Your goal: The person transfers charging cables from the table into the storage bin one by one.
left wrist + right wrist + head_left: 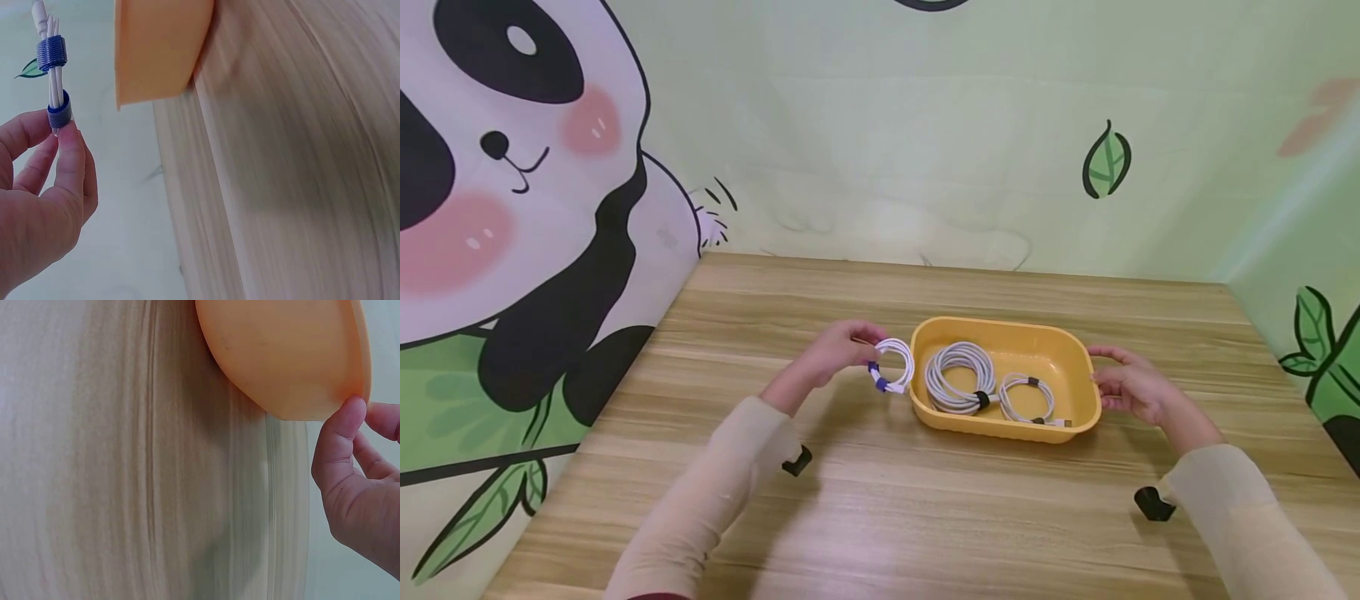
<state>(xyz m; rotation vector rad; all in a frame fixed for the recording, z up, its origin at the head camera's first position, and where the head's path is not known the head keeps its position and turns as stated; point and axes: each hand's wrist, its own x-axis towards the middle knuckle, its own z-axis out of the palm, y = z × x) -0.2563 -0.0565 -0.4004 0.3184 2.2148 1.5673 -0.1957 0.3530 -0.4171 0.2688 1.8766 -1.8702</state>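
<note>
My left hand pinches a coiled white cable with blue straps, held up just left of a yellow plastic basket. In the left wrist view, thumb and fingers meet at the lower blue strap, and a white plug stands at the coil's top. My right hand holds the basket's right end, thumb and forefinger at the rim. Inside the basket lie a large coiled grey-white cable with a black strap and a smaller coiled cable with two black straps.
The basket stands on a wood-grain table. Behind the table hangs a pale green wall covering with a panda drawing on the left. Black wrist mounts protrude below both sleeves.
</note>
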